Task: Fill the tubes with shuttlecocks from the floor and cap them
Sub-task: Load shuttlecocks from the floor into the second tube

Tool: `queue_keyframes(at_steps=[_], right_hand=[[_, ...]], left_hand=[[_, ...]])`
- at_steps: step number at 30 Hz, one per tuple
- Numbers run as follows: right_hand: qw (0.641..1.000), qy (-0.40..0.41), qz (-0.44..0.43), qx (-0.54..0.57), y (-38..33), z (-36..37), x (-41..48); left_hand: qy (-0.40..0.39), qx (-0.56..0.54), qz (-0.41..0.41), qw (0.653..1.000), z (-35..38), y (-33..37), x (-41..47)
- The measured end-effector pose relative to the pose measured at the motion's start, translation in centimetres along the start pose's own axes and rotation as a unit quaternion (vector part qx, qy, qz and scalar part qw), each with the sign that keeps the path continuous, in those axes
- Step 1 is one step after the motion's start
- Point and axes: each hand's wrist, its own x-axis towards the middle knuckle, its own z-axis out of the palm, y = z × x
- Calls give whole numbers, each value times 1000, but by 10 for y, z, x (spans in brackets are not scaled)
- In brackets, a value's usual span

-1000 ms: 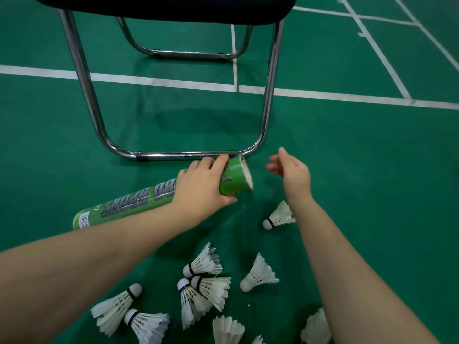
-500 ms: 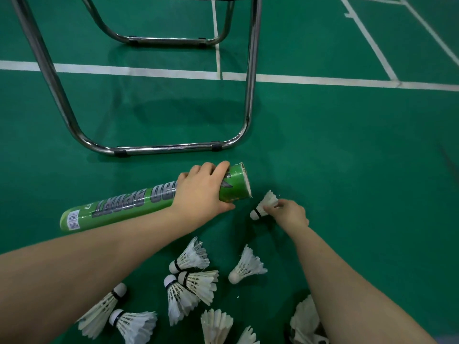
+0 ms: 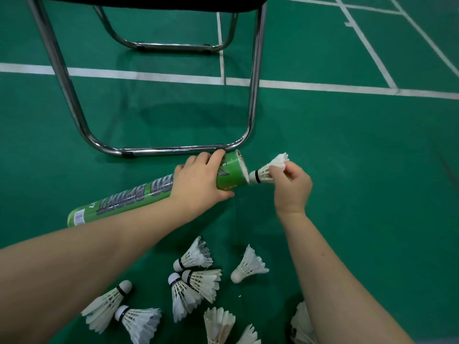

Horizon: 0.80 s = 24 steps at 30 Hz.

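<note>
Gripping tube (image 3: 129,202) near open end with left hand (image 3: 201,180); pinching shuttlecock (image 3: 259,175) feathers with right hand (image 3: 291,188), cork at the mouth, roughly along tube's long axis.

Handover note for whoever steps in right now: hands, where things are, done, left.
Left hand: grips the green tube near its open end. The tube lies nearly flat, just in front of the chair frame.
Right hand: pinches a shuttlecock by the feathers, cork at the tube mouth.
Done: cannot tell how many are inside.
Left: push this one in, load the loose shuttlecocks from the floor, then cap. No cap in view.
</note>
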Motion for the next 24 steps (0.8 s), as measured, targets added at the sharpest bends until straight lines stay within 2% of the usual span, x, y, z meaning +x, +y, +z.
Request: queue_keyframes(at_steps=[4, 6, 8, 11, 20, 24], right_hand=[[997, 39, -54, 27, -20, 6, -1], [997, -21, -68, 33, -33, 12, -3], [987, -146, -71, -9, -44, 19, -7], [943, -301, -65, -128, -56, 23, -10], [891, -426, -25, -155, -81, 31, -9], [889, -438, -16, -136, -82, 38, -15]], left_hand=[[12, -16, -9, 1000, -11, -3, 1], [12, -19, -12, 1000, -13, -3, 0], [15, -25, -18, 999, -16, -3, -2], [30, -36, -20, 999, -20, -2, -4], [60, -57, -24, 996, -25, -5, -11], [59, -72, -24, 995, -27, -5, -12]])
